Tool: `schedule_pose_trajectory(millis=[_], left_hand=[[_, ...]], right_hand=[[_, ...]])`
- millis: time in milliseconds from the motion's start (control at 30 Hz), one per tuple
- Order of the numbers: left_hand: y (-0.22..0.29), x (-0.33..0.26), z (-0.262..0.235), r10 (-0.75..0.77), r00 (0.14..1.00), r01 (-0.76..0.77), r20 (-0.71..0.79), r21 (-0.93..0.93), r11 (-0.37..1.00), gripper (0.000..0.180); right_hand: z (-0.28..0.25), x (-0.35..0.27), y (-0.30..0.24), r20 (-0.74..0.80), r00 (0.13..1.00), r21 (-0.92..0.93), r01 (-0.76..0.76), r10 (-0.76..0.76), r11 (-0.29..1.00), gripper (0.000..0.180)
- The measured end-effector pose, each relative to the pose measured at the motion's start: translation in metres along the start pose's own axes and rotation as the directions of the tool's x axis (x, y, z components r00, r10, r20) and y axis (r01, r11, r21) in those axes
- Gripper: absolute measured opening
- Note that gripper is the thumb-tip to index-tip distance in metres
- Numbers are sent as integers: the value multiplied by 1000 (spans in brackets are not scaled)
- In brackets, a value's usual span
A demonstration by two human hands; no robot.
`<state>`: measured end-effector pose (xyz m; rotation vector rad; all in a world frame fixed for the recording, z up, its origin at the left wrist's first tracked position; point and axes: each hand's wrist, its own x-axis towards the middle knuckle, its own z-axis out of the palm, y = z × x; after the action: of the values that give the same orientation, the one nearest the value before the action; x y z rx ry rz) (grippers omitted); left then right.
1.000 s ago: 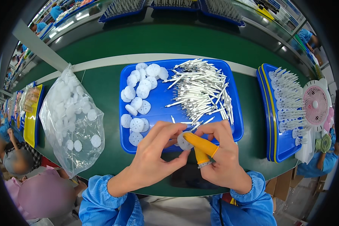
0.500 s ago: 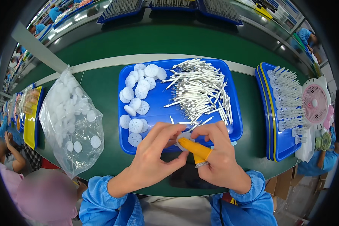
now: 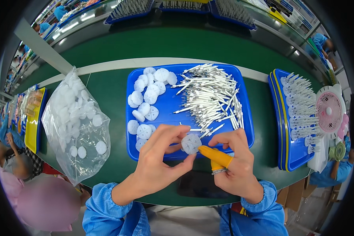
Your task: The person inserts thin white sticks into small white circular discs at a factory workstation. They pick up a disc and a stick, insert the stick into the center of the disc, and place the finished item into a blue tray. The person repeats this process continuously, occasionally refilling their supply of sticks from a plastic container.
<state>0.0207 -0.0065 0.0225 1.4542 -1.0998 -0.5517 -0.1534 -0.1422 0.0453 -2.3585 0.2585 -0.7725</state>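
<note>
My left hand [image 3: 155,159] pinches a white, translucent round disc [image 3: 191,143] with slits between thumb and fingers, over the near edge of a blue tray [image 3: 169,118]. Beside it is my right hand [image 3: 234,163], its fingers apart; a yellow-covered finger [image 3: 217,156] reaches the disc's right edge. Nothing shows between its fingertips. Similar loose discs [image 3: 151,94] lie along the tray's left side. A heap of thin white sticks [image 3: 210,94] with greyish ends fills its right part, and a few lie singly just beyond my hands.
A clear bag of discs [image 3: 76,126] lies to the left. Stacked blue and yellow trays [image 3: 289,157] with disc-and-stick pieces stand at the right, next to a pink fan [image 3: 329,109]. A dark flat object [image 3: 198,185] lies under my hands. People sit beyond both sides.
My right hand has drawn back to the right, off the disc's face. The disc in my left hand now shows almost whole. The view has shifted slightly.
</note>
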Motion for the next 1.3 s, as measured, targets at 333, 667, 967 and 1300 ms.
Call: schedule_pose_trajectory(millis=[333,667,967,1300], left_hand=[[6,1,0,62,995,-66,73,62,996,61],[0,-1,-1,-13,997,25,82,-143,989,58],[1,2,-6,-52,983,102,174,-289,952,57],[2,7,-10,-156,988,156,9,-132,979,39]], right_hand=[[9,6,-10,43,998,9,-54,54,998,35],[-1,4,0,-24,975,189,-212,220,959,40],[-23,-1,17,101,853,443,-500,512,744,21],[-34,-3,27,17,920,-256,-375,392,891,46]])
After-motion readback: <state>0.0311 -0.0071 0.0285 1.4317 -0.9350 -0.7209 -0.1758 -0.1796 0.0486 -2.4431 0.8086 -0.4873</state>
